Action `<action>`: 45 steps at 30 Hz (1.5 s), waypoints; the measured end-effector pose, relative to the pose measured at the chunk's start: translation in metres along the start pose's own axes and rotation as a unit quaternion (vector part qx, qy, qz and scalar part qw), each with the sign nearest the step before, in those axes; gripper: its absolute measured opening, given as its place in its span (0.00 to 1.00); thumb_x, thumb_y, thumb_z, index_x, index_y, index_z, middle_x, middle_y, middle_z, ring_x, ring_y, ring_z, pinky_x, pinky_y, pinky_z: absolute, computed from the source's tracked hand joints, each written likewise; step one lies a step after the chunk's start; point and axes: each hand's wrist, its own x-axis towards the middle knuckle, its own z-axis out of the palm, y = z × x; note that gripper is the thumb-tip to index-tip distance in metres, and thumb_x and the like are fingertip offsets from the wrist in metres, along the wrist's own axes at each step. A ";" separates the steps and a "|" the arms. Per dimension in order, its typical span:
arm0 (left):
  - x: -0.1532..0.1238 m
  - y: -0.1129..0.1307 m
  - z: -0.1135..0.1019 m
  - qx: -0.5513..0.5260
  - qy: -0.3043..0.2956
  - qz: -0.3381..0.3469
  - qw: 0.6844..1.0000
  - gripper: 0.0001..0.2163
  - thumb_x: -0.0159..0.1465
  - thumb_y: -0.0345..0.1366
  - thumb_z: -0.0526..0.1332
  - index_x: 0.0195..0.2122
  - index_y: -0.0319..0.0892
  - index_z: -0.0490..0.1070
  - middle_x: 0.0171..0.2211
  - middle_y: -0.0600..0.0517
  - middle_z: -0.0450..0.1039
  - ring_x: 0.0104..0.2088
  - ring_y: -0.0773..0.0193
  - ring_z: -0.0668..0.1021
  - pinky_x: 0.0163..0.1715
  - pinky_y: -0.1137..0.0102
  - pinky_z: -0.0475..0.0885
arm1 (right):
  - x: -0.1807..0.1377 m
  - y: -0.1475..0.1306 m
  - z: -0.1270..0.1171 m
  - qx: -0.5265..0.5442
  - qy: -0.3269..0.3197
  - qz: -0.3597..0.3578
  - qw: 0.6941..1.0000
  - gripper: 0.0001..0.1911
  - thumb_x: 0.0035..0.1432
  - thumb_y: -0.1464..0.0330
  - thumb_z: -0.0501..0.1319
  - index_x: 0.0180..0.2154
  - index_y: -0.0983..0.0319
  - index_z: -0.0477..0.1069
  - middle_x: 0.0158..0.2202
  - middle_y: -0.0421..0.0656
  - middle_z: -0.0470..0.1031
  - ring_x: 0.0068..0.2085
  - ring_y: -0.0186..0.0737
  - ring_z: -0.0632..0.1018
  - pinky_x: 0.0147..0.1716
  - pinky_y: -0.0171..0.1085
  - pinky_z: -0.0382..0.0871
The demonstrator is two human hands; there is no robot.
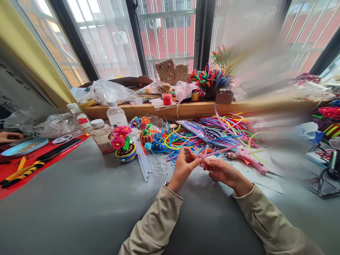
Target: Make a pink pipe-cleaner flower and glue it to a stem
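Note:
Between my two hands is a pink pipe cleaner (pixel 222 150), bent into small loops near the fingertips, with a straight length sticking out to the right. My left hand (pixel 184 168) pinches the looped part between thumb and fingers. From the other side my right hand (pixel 225 173) grips it too, fingertips close to those of the left. The pink glue gun (pixel 249 160) lies just beyond my right hand. Behind both hands spreads a heap of colourful pipe cleaners (pixel 225 124), with black-handled scissors (pixel 209 133) on top.
A pot of pink pipe-cleaner flowers (pixel 125 156), clear glue sticks (pixel 142 159) and a small clear dish (pixel 157 164) stand left of my hands. Bottles (pixel 101 136) are behind. Another person's hand (pixel 10 136) shows at far left beside a blue plate (pixel 39 142). The right side is blurred.

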 end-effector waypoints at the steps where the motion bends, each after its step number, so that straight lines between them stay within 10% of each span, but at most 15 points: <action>1: 0.001 0.000 0.000 -0.010 0.005 -0.008 1.000 0.17 0.45 0.33 0.63 0.28 0.42 0.52 0.20 0.59 0.66 0.24 0.70 0.72 0.28 0.73 0.66 | -0.001 -0.002 0.000 -0.022 0.006 -0.018 1.000 0.10 0.43 0.62 0.61 0.28 0.61 0.73 0.30 0.42 0.72 0.31 0.32 0.70 0.23 0.28 0.61; 8: 0.003 -0.001 -0.003 -0.036 0.025 -0.049 0.998 0.18 0.44 0.33 0.64 0.28 0.41 0.53 0.19 0.60 0.64 0.22 0.71 0.72 0.29 0.72 0.66 | -0.003 -0.006 0.004 -0.137 0.076 -0.103 0.982 0.12 0.41 0.59 0.61 0.25 0.62 0.73 0.27 0.39 0.71 0.29 0.32 0.68 0.25 0.30 0.59; 18: 0.001 -0.004 -0.001 -0.069 0.046 -0.029 0.996 0.16 0.46 0.33 0.63 0.29 0.42 0.53 0.24 0.58 0.67 0.28 0.70 0.73 0.32 0.73 0.65 | 0.003 0.006 0.007 0.107 -0.006 -0.021 0.994 0.05 0.44 0.66 0.61 0.25 0.61 0.73 0.26 0.38 0.71 0.27 0.29 0.69 0.32 0.32 0.63; 31: 0.004 -0.006 -0.002 -0.020 0.008 -0.092 0.995 0.23 0.42 0.34 0.66 0.33 0.41 0.52 0.25 0.55 0.68 0.22 0.70 0.72 0.19 0.76 0.65 | 0.006 0.003 0.007 0.009 0.062 -0.131 0.989 0.13 0.43 0.64 0.62 0.35 0.58 0.68 0.29 0.38 0.71 0.31 0.33 0.71 0.31 0.33 0.64; 39: 0.004 0.001 0.002 -0.042 0.044 -0.112 0.992 0.18 0.48 0.42 0.61 0.35 0.38 0.59 0.29 0.48 0.71 0.28 0.67 0.74 0.30 0.72 0.68 | 0.011 0.008 0.003 -0.020 0.163 -0.245 0.956 0.08 0.41 0.65 0.63 0.25 0.62 0.72 0.27 0.40 0.73 0.30 0.35 0.72 0.31 0.34 0.65; 45: 0.004 -0.009 -0.002 -0.007 0.002 -0.121 0.993 0.22 0.41 0.34 0.67 0.34 0.38 0.59 0.24 0.52 0.70 0.26 0.65 0.75 0.30 0.69 0.69 | 0.011 0.009 0.006 -0.100 0.118 -0.263 0.952 0.08 0.45 0.65 0.61 0.28 0.61 0.73 0.30 0.43 0.74 0.35 0.40 0.72 0.35 0.38 0.65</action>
